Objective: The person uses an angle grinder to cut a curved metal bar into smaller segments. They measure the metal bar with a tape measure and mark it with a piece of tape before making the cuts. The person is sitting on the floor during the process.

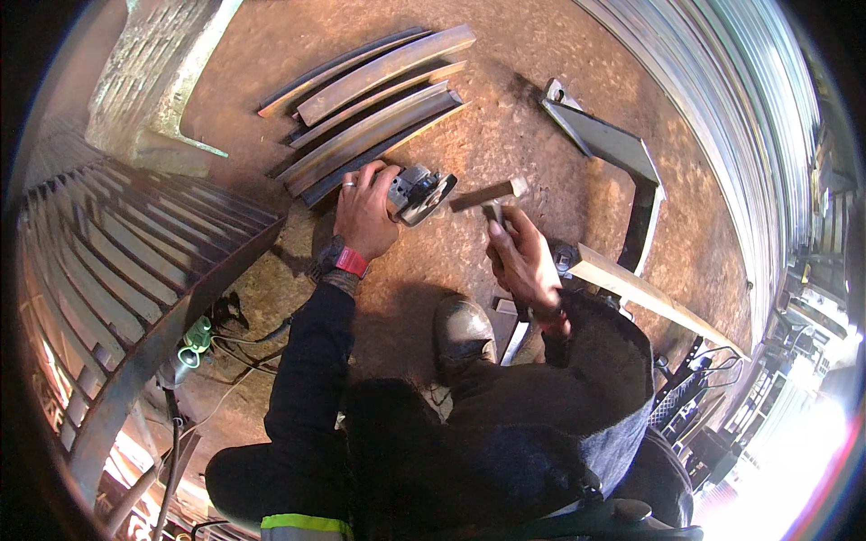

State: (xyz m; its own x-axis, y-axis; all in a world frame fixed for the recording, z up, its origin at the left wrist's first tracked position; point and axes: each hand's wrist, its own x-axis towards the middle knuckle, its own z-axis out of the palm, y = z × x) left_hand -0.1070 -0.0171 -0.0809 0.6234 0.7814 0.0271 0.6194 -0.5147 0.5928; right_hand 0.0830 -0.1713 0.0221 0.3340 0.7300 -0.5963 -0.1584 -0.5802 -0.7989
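Observation:
My left hand (365, 216), with a ring and a red wristband, is closed around the body of an angle grinder (417, 196). The tool's guard end points toward the right. Just across from it my right hand (525, 260) grips a hammer (483, 195) by the handle, close under the head. The hammer's head lies crosswise, a small gap from the grinder. Most of the grinder's body is hidden behind my left hand, and the lower end of the hammer handle is covered by the right one.
Several steel bars (388, 74) lie side by side on the brown floor ahead. A slatted metal bench (149, 261) stands left, with a green plug connector (196, 335) and cables beside it. Right are an angled metal frame (622, 149) and stacked long metal lengths (713, 108). My boot (462, 329) is below.

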